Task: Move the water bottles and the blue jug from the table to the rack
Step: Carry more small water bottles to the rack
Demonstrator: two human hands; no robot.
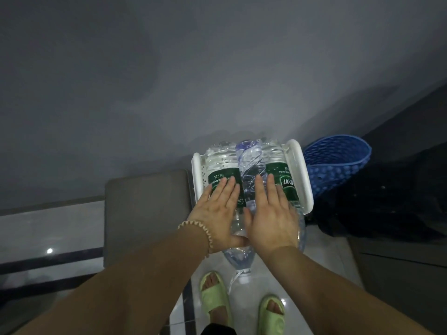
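Note:
Three clear water bottles lie side by side on the white rack [302,175]. The left bottle [220,163] and the right bottle [278,165] carry green labels. A slimmer unlabelled bottle [250,163] lies on top between them, its neck [242,267] sticking out toward me. My left hand [217,209] rests flat on the left bottle with fingers spread. My right hand [271,213] lies flat across the middle and right bottles. Neither hand is closed around a bottle. No blue jug shows.
A blue perforated basket [336,160] leans right of the rack over a dark heap [362,213]. A grey flat surface [145,213] sits to the rack's left. A grey wall fills the upper view. My feet in green slippers [215,298] stand on pale tiles below.

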